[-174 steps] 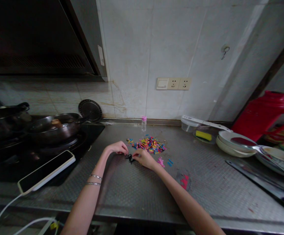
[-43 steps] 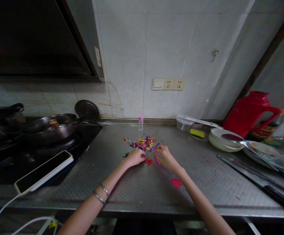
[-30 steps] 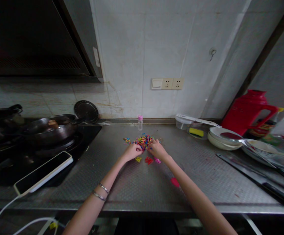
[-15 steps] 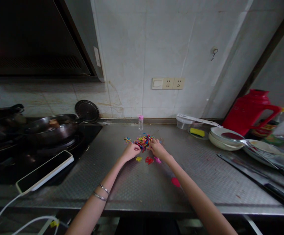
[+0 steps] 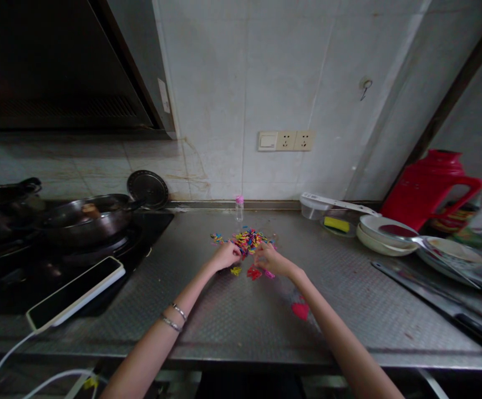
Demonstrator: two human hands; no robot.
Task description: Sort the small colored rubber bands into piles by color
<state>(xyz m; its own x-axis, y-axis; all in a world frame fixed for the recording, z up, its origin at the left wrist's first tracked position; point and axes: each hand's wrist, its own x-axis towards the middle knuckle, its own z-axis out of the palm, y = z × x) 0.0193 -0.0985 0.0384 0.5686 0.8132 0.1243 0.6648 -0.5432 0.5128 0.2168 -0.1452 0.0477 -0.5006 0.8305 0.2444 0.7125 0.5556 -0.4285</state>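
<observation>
A loose heap of small multicoloured bands [image 5: 249, 238], looking like little rubber bands, lies on the metal counter [image 5: 232, 327]. At its near left edge is my left hand [image 5: 226, 256], fingers curled together; whatever they hold is hidden. My right hand [image 5: 273, 259] is at the heap's near right side, its fingers bent and pinched over the red pile; nothing held can be made out. Closer to me lie separate small piles: yellow bands [image 5: 236, 271], red bands [image 5: 254, 273] and pink bands [image 5: 269, 274]. Beside my right forearm is a red patch [image 5: 300, 310], apparently on clear plastic.
Behind the heap stands a small clear bottle [image 5: 239, 210] with a pink cap. Left are a phone [image 5: 76, 293] on a cable and a pan [image 5: 89, 221] on the stove. Right are a sponge [image 5: 336, 224], stacked bowls [image 5: 384, 241], a red thermos [image 5: 427, 185] and long-handled utensils [image 5: 424, 293].
My right hand has drawn back from the heap toward me, over the red pile. My left hand has shifted very slightly right. The view has turned slightly.
</observation>
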